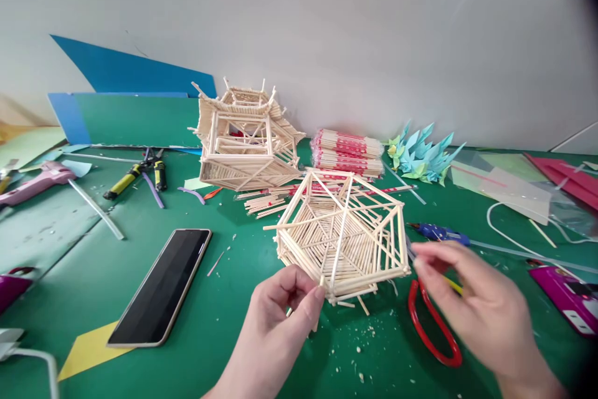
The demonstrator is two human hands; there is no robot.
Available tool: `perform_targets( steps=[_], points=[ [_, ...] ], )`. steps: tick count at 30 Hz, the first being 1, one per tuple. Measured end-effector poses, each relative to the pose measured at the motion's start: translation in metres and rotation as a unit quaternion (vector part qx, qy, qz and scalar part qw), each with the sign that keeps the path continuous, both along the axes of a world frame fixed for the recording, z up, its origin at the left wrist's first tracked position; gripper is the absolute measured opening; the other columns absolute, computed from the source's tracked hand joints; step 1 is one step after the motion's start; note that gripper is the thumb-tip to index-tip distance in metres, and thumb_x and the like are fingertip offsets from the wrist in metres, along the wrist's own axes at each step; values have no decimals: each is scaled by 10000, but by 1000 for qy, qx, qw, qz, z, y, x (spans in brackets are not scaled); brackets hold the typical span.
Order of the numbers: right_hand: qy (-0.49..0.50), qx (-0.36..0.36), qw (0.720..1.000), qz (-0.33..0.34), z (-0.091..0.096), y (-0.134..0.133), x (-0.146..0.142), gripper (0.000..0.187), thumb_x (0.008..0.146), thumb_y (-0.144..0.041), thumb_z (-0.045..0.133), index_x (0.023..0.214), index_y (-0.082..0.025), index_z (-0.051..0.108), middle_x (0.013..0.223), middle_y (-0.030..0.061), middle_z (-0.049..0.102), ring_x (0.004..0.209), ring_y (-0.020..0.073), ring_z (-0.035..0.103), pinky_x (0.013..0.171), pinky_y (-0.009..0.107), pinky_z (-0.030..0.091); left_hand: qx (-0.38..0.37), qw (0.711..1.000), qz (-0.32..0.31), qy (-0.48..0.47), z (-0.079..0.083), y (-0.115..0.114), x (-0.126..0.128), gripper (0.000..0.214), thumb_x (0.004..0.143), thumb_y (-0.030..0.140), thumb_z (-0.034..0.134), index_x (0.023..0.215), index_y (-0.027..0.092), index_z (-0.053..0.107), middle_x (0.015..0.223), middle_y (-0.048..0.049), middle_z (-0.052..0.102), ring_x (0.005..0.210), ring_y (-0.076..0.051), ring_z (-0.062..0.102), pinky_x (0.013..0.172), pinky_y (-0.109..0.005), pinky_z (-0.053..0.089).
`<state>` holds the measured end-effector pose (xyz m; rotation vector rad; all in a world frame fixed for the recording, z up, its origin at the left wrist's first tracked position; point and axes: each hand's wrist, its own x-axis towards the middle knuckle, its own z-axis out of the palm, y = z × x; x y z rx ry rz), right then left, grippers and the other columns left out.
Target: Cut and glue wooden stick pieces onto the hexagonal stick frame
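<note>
A six-sided frame of thin wooden sticks [343,225] sits in front of me, with a slatted base and longer sticks laid across its open top. At its near corner, my left hand [284,318] is closed, pinching a wooden stick [322,282] between thumb and forefinger. My right hand [481,299] is beside the frame's right corner, thumb and fingertips pressed together. Whatever those fingertips hold, if anything, is too small to make out. Red-handled scissors [434,330] lie beneath and beside that hand, partly hidden by it.
A stick-built pavilion [247,144] stands behind, near wrapped stick bundles [346,153] and a folded-paper plant [425,153]. A blue glue gun [439,233] lies right. On the left are a phone [163,287], yellow-handled pliers [128,178] and a pink glue gun [42,184].
</note>
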<state>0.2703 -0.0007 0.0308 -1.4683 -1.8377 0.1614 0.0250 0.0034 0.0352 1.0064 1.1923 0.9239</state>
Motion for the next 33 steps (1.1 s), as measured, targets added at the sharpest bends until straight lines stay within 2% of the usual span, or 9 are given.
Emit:
perform_targets(
  steps=[2,4,8,12,15,21,27,30,33],
  points=[
    [10,11,994,106,7,-3,-32,201,810,-203,572,1008,-241,566,826,11,608,690,127,585,624,227,491,10,1000,-12,10,2,1,2,303,730,385,616,558,165,498,514,36,446,507,-88,344,475,-199,277],
    [20,9,985,170,11,-5,-57,297,794,-267,607,1078,-213,542,864,25,603,736,139,585,618,233,502,7,1000,-11,9,3,1,2,294,731,377,618,566,160,507,535,31,458,526,-91,359,491,-198,293],
    [-14,28,984,175,6,-3,-84,549,722,-505,641,1131,-158,521,936,81,605,824,207,585,680,335,511,-28,999,18,-30,3,-2,2,304,689,376,661,549,155,507,527,35,443,521,-86,346,490,-194,298],
    [-18,54,985,165,1,0,-96,498,705,-484,662,1052,-141,566,846,81,615,724,209,577,606,360,492,-65,994,43,-76,3,-3,4,321,640,385,705,529,155,510,511,34,437,513,-85,345,479,-189,301],
    [-11,75,984,161,3,2,-98,419,710,-447,664,986,-140,589,798,75,618,693,203,575,582,354,487,-84,991,51,-91,3,-6,5,333,634,396,715,521,156,513,498,38,429,506,-82,333,476,-185,294],
    [-18,95,986,138,6,2,-97,399,692,-395,689,971,-131,581,782,74,613,694,193,576,579,337,487,-94,991,49,-86,2,-19,2,318,626,406,728,539,149,563,546,22,467,567,-96,368,547,-191,328],
    [-18,53,985,166,0,0,-88,534,721,-493,639,1107,-141,526,903,90,602,797,216,564,659,369,480,-120,986,65,-96,-5,-23,-3,313,600,417,748,583,157,575,543,34,446,540,-86,344,515,-185,313],
    [-13,32,988,149,-2,4,-74,403,803,-354,576,1146,-156,500,978,92,580,882,216,542,740,380,459,-115,988,70,-76,-6,-25,-4,316,633,444,719,614,161,580,529,24,481,517,-87,373,486,-188,309],
    [-3,37,992,121,-5,10,-62,240,822,-193,539,1060,-163,542,934,72,589,868,193,540,740,359,450,-116,991,50,-53,-6,-27,-2,329,653,470,692,634,163,572,517,12,506,499,-92,386,463,-192,299]
  ],
)
